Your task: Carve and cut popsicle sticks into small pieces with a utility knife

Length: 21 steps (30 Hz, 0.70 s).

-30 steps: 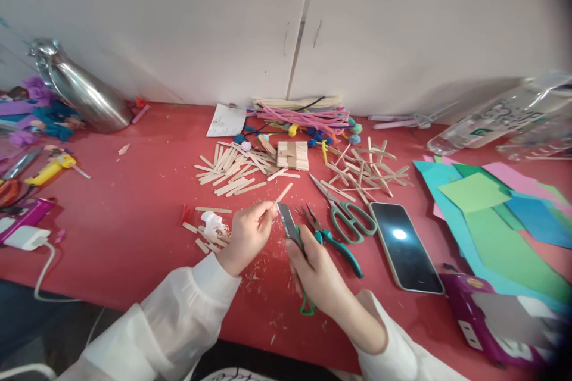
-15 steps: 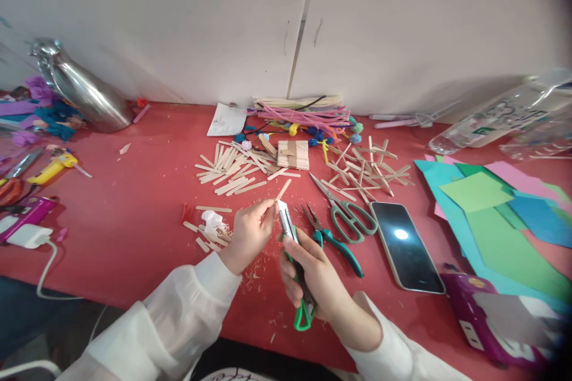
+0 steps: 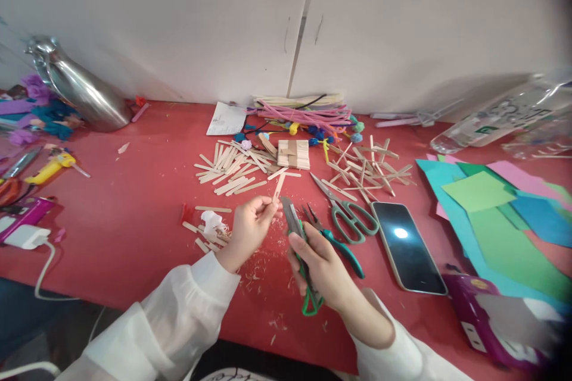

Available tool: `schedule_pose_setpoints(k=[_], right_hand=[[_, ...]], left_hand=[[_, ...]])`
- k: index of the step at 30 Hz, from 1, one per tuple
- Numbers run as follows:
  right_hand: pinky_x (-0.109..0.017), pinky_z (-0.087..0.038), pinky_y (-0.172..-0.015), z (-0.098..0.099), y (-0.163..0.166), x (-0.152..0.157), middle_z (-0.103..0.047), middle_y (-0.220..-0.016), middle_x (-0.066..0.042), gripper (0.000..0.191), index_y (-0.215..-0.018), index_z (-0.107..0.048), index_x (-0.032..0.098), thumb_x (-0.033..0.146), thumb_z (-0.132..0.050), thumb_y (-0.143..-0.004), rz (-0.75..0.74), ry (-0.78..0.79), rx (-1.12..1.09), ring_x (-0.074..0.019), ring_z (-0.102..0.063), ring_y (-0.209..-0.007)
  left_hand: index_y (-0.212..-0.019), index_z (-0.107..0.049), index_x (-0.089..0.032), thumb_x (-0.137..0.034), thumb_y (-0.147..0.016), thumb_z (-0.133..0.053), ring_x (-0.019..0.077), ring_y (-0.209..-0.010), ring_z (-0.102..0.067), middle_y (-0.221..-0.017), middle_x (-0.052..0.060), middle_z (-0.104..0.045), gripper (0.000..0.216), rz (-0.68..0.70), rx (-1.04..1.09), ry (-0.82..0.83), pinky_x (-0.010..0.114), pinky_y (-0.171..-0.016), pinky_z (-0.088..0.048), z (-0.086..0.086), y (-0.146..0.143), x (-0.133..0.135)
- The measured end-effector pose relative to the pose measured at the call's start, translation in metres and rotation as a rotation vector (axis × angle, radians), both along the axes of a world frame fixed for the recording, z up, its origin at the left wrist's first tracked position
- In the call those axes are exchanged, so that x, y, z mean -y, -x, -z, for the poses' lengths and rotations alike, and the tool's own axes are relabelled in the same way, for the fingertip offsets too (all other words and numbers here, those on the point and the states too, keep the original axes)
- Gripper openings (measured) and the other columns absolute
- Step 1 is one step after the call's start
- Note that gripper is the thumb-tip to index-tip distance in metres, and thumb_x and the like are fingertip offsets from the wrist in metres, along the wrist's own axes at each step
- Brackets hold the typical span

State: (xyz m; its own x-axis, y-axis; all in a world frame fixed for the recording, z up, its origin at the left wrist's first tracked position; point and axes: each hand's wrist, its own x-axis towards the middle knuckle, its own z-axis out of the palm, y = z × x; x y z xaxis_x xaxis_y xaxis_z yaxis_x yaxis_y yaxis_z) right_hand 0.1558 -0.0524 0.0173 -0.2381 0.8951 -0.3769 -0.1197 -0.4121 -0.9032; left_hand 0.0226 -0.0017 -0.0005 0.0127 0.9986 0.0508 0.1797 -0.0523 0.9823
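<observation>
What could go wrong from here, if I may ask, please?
The knife in the right hand has its blade out, close to the left hand, so a slip might cut it. The thin wooden stick pinched in the left hand could snap. The right hand might bump the pliers beside it.

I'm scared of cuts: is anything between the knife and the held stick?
Nothing visible stands between the knife in the right hand and the upper part of the stick; the left hand grips its lower end, close beside the knife.
</observation>
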Motion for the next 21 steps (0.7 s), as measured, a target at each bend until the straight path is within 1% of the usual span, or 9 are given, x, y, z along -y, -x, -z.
schedule_pose_setpoints(k=[4,7,9,11,13,16,18,21], right_hand=[[-0.015,-0.032,-0.029,0.005,0.002,0.0,-0.044,-0.05,0.012,0.031,-0.072,-0.031,0.023,0.049,-0.044,-0.082,-0.024,-0.1,0.199,-0.0038,-0.039,-0.028],[-0.017,-0.032,-0.03,0.01,0.0,0.001,-0.043,-0.051,0.011,0.026,-0.074,-0.031,0.024,0.046,-0.04,-0.085,-0.04,-0.144,0.296,-0.0049,-0.039,-0.03],[-0.018,-0.032,-0.031,0.014,-0.001,0.001,-0.041,-0.051,0.01,0.023,-0.075,-0.031,0.024,0.043,-0.038,-0.086,-0.042,-0.201,0.373,-0.0063,-0.04,-0.031],[-0.02,-0.032,-0.033,0.017,-0.003,0.001,-0.039,-0.05,0.01,0.02,-0.077,-0.032,0.025,0.041,-0.038,-0.087,-0.035,-0.266,0.457,-0.0075,-0.04,-0.032],[-0.021,-0.031,-0.033,0.017,-0.004,0.001,-0.038,-0.048,0.01,0.018,-0.078,-0.032,0.025,0.039,-0.039,-0.086,-0.043,-0.294,0.512,-0.0083,-0.039,-0.032],[-0.021,-0.032,-0.032,0.012,-0.003,0.002,-0.038,-0.046,0.011,0.02,-0.078,-0.031,0.025,0.041,-0.039,-0.085,-0.071,-0.233,0.478,-0.0084,-0.039,-0.03],[-0.02,-0.032,-0.03,0.007,-0.002,0.003,-0.039,-0.046,0.012,0.022,-0.077,-0.029,0.025,0.044,-0.039,-0.084,-0.089,-0.154,0.393,-0.0076,-0.039,-0.028],[-0.017,-0.032,-0.027,0.003,0.0,0.005,-0.039,-0.048,0.013,0.026,-0.075,-0.028,0.025,0.047,-0.041,-0.083,-0.093,-0.078,0.264,-0.0053,-0.038,-0.027]], left_hand=[[-0.07,-0.056,-0.016,-0.03,-0.082,-0.051,0.0093,-0.052,-0.054,-0.06,-0.001,-0.061,0.02,0.02,-0.081,-0.059,0.017,-0.051,-0.041,-0.001,0.001,0.002],[-0.07,-0.055,-0.016,-0.03,-0.083,-0.051,0.0077,-0.048,-0.048,-0.056,-0.003,-0.055,0.02,0.024,-0.127,-0.1,0.016,-0.047,-0.038,-0.003,0.002,0.003],[-0.07,-0.056,-0.016,-0.032,-0.084,-0.05,0.0072,-0.046,-0.045,-0.054,-0.003,-0.053,0.022,0.025,-0.16,-0.116,0.016,-0.046,-0.036,-0.002,0.003,0.003],[-0.071,-0.057,-0.016,-0.033,-0.086,-0.048,0.0068,-0.045,-0.043,-0.054,-0.003,-0.053,0.024,0.023,-0.211,-0.136,0.016,-0.045,-0.035,-0.001,0.004,0.003],[-0.073,-0.058,-0.016,-0.033,-0.086,-0.047,0.0071,-0.045,-0.044,-0.056,-0.003,-0.055,0.024,0.002,-0.294,-0.184,0.016,-0.046,-0.035,0.001,0.005,0.003],[-0.078,-0.062,-0.016,-0.029,-0.087,-0.047,0.0086,-0.05,-0.051,-0.062,0.0,-0.062,0.022,-0.025,-0.413,-0.276,0.018,-0.053,-0.04,0.003,0.007,0.003],[-0.081,-0.063,-0.017,-0.027,-0.087,-0.047,0.0102,-0.055,-0.057,-0.067,0.002,-0.066,0.021,-0.026,-0.449,-0.318,0.018,-0.057,-0.042,0.003,0.007,0.003],[-0.081,-0.064,-0.017,-0.026,-0.087,-0.046,0.0117,-0.058,-0.06,-0.069,0.003,-0.068,0.021,-0.033,-0.483,-0.361,0.019,-0.059,-0.045,0.003,0.006,0.005]])
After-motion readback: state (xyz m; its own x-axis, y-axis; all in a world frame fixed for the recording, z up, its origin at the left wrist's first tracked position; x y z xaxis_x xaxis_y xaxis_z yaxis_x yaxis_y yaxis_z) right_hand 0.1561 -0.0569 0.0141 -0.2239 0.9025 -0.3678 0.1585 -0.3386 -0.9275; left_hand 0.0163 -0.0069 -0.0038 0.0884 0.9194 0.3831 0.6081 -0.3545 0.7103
